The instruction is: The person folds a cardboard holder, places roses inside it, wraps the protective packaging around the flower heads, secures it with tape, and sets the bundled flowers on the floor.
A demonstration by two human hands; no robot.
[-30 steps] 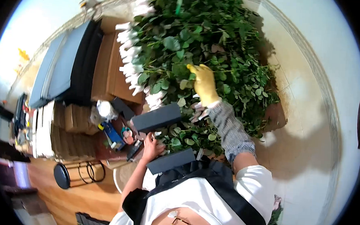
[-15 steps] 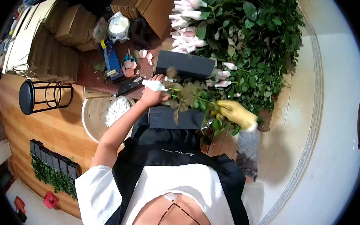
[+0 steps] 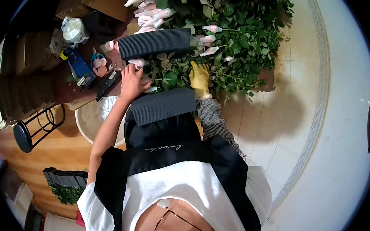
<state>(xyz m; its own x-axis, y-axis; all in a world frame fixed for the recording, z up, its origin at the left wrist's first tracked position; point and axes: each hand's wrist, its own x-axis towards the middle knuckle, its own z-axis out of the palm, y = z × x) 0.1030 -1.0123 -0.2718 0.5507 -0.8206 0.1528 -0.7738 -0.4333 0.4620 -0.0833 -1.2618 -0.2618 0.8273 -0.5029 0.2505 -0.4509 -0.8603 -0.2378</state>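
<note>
Two black corrugated boards lie in front of me, a far one [image 3: 154,44] and a near one [image 3: 163,106]. Leafy rose stems [image 3: 170,75] fill the space between them. At their left end sits a rose head in a pale net sleeve [image 3: 138,62]; another netted tip [image 3: 153,89] shows lower down. My left hand [image 3: 132,83], bare, rests over these heads with its fingers apart. My right hand [image 3: 200,79], in a yellow glove, lies at the stem end with fingers stretched out among the leaves.
A big pile of leafy roses [image 3: 243,39] with netted heads spreads beyond the boards. Left of them are blue-handled scissors [image 3: 95,57], a blue box [image 3: 79,64] and cardboard boxes [image 3: 103,1]. A round bin [image 3: 86,123] and a black stool [image 3: 23,138] stand lower left.
The netted rose that both hands held above the boards now appears laid between them. My gloved right hand has come down and left. The whole view has shifted and turned.
</note>
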